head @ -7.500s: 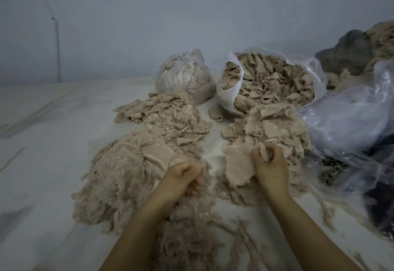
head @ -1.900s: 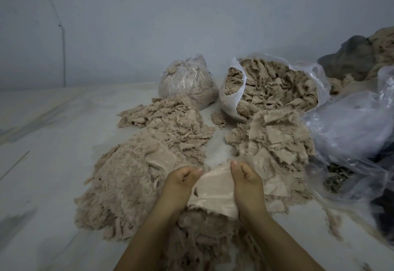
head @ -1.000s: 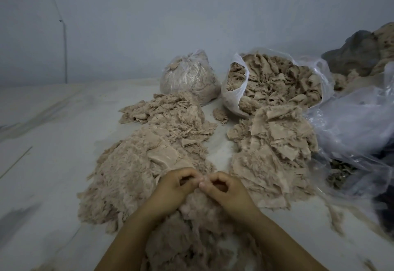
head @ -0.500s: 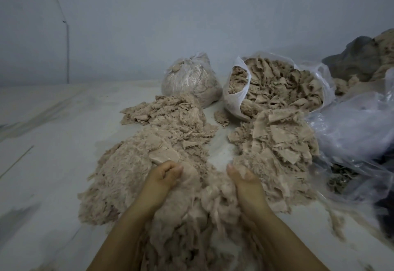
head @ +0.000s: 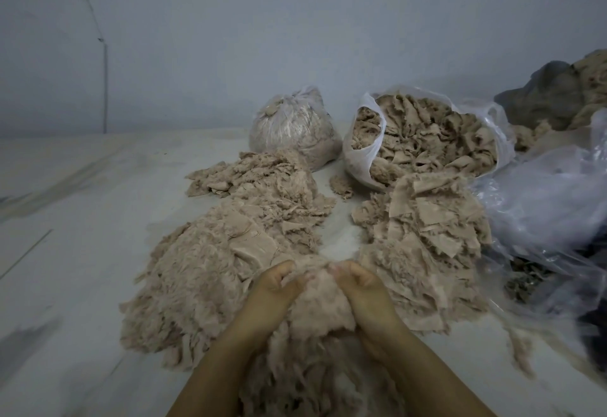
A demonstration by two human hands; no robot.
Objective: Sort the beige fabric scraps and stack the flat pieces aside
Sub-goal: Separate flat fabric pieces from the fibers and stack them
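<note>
Two hands are buried in the same wad of fuzzy beige scraps (head: 315, 305) — the left hand (head: 272, 288) and the right hand (head: 364, 288) each have their fingers curled into the fluff, gripping it from either side. That clump sits at the near end of the big frayed heap (head: 210, 272), which spreads away to the left of it. Just right of the clump lies the stack of flat pieces (head: 423, 229), squarish offcuts laid over one another, already a fair mound. Beyond that stack an open white bag (head: 364, 150) brims with more scraps; left of the bag stands a tied clear bag (head: 295, 127), and to its right crumpled clear plastic (head: 542, 200). By my reckoning the sorting is underway but far from finished — the heap and the open bag are both still full.
</note>
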